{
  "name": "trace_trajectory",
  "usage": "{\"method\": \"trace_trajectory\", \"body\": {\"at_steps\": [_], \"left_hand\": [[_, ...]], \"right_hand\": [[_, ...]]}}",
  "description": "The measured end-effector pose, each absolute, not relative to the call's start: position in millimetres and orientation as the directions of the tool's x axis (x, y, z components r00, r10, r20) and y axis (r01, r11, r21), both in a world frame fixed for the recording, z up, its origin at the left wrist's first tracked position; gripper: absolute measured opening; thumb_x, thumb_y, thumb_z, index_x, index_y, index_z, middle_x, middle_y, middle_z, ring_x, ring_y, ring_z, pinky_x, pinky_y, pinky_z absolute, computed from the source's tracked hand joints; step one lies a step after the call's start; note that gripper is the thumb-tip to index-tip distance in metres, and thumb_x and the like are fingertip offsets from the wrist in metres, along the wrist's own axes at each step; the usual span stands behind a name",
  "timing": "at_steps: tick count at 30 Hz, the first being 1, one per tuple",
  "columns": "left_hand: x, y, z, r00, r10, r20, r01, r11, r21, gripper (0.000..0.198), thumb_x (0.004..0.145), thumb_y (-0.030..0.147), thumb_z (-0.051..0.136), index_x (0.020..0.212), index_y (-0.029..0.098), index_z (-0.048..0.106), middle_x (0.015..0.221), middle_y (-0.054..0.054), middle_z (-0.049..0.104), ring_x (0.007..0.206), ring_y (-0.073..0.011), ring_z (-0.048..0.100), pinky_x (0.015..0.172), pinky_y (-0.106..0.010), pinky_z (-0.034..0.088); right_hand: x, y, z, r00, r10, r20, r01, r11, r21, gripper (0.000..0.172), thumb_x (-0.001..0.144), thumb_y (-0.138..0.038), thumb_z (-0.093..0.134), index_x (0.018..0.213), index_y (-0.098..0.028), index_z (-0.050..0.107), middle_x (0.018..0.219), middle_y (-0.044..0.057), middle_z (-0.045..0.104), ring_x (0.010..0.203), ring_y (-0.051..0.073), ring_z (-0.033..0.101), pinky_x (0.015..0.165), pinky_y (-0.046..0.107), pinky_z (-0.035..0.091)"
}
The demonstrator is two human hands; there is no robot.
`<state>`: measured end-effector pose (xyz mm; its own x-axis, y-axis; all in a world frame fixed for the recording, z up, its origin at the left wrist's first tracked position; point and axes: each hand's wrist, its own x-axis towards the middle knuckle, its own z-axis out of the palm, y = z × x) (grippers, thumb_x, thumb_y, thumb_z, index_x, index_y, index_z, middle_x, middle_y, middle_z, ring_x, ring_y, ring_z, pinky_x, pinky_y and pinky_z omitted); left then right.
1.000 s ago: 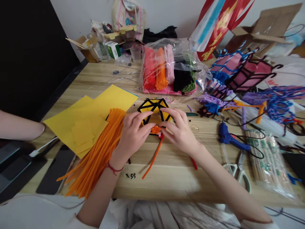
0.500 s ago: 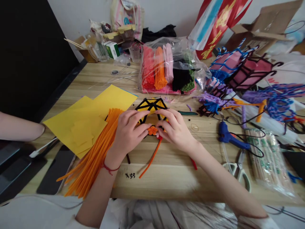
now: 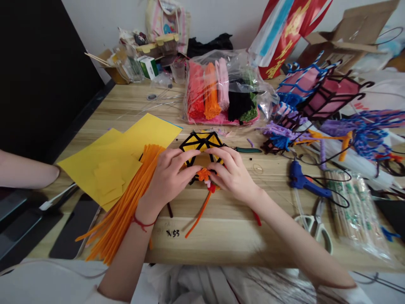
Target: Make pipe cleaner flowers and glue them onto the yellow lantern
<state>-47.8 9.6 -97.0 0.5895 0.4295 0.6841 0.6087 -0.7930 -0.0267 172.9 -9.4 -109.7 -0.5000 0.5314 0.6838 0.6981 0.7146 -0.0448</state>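
The left hand (image 3: 169, 176) and right hand (image 3: 233, 175), both curled, hold the near part of a black-edged yellow frame (image 3: 202, 142) on the table (image 3: 221, 236). An orange fuzzy flower (image 3: 203, 174) shows between them.

Orng flwr (image 3: 203, 174) at near side of blk/ylw frame (image 3: 203, 142).

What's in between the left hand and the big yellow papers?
A bundle of long, thin orange strips lies between the left hand and the yellow papers. The head view shows it.
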Motion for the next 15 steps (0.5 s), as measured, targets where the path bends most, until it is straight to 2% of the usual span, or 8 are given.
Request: {"method": "trace_trajectory", "body": {"at_steps": [3,9,15], "left_hand": [[-47,9,-99,0.579,0.426,0.695,0.623,-0.781,-0.04,0.01,0.092,0.023,0.067,0.096,0.029,0.074,0.114,-0.003,0.07,0.104,-0.0227,0.054,0.096,-0.039,0.048],[-48,10,-106,0.602,0.34,0.722,0.617,-0.772,-0.151,0.012,0.091,0.022,0.068,0.099,0.03,0.071,0.112,-0.001,0.072,0.105,-0.0223,0.057,0.102,-0.04,0.047],[-49,10,-113,0.592,0.339,0.731,0.617,-0.775,-0.14,0.021,0.091,0.021,0.067,0.109,0.032,0.068,0.109,-0.001,0.073,0.101,-0.0222,0.059,0.104,-0.042,0.046]], "right_hand": [[175,-8,-113,-0.498,0.542,0.677,0.683,0.726,-0.078,0.013,0.097,-0.017,0.054,0.099,-0.019,0.067,0.127,0.016,0.064,0.121,0.029,0.053,0.098,0.048,0.052],[176,-7,-116,-0.495,0.519,0.697,0.669,0.739,-0.075,0.016,0.098,-0.016,0.051,0.098,-0.018,0.066,0.124,0.016,0.064,0.119,0.028,0.056,0.096,0.048,0.054],[175,-8,-116,-0.469,0.514,0.718,0.671,0.736,-0.089,0.014,0.097,-0.015,0.053,0.099,-0.017,0.067,0.122,0.016,0.065,0.118,0.028,0.055,0.096,0.047,0.054]]}}
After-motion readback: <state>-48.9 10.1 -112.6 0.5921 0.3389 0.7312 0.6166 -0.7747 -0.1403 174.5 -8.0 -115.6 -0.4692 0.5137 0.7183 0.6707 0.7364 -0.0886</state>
